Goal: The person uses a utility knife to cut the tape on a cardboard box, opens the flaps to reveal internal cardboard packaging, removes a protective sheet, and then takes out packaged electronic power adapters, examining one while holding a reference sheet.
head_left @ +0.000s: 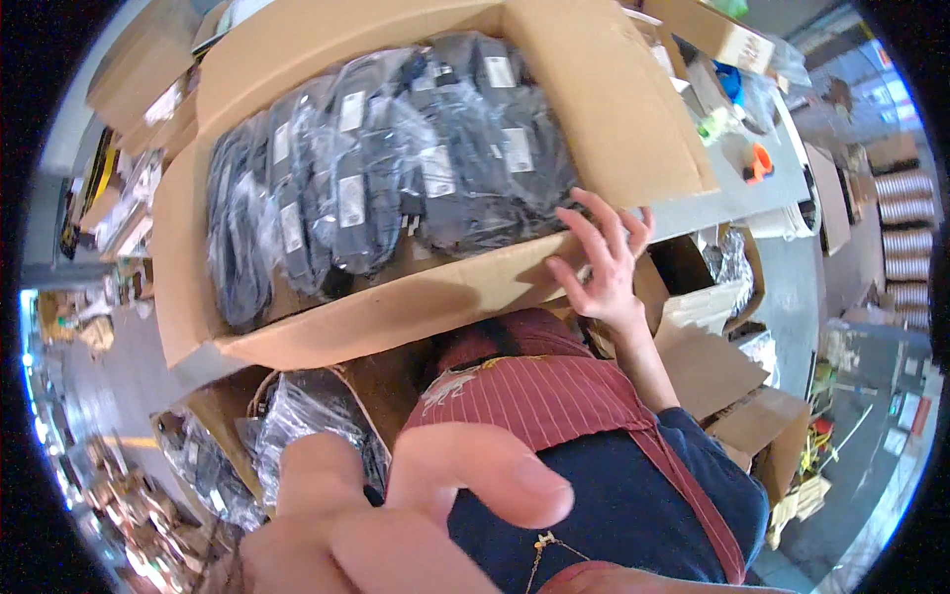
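Note:
A large open cardboard box (396, 312) stands before me. Inside it are several black items in clear plastic bags (346, 168) with white labels, packed side by side. My right hand (604, 257) rests on the box's near right corner, fingers spread over the edge and holding nothing. Very near the camera, my left hand (366, 525) looms large at the bottom, away from the box. Its fingers are apart and partly bent, with nothing visible between them; part of it runs out of the picture.
Below the table, at left, an open carton (223, 416) holds more plastic-wrapped items. More open cartons (762, 426) stand at right. On the grey tabletop (762, 203) lies an orange object (759, 161). Piled cardboard (143, 515) lies at lower left.

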The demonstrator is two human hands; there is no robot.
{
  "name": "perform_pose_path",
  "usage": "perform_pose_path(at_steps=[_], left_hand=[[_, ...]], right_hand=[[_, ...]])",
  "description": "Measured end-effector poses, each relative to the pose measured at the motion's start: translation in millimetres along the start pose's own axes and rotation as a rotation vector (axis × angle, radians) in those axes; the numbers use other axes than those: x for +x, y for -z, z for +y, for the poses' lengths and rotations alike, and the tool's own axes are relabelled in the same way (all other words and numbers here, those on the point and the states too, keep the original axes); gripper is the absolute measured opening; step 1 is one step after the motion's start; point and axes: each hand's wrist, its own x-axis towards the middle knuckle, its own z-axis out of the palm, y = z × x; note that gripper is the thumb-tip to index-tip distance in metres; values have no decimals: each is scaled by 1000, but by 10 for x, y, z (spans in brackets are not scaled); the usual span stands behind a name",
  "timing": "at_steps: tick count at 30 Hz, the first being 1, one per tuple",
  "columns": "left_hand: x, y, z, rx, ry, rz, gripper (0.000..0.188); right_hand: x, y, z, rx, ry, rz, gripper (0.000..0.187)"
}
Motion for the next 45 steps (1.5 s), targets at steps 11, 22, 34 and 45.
perform_pose_path(at_steps=[11, 22, 34, 45], left_hand=[[520, -1969, -547, -1472, -219, 344, 33], [986, -3036, -120, -395, -361, 287, 47], [1059, -3177, 185, -288, -207, 481, 14], [938, -3087, 195, -269, -215, 340, 4]], right_hand=[[-27, -449, 118, 64, 27, 241, 50], [-163, -668, 429, -85, 141, 275, 62], [-32, -543, 717, 84, 383, 209, 46], [-414, -171, 1831, 341, 638, -451, 59]])
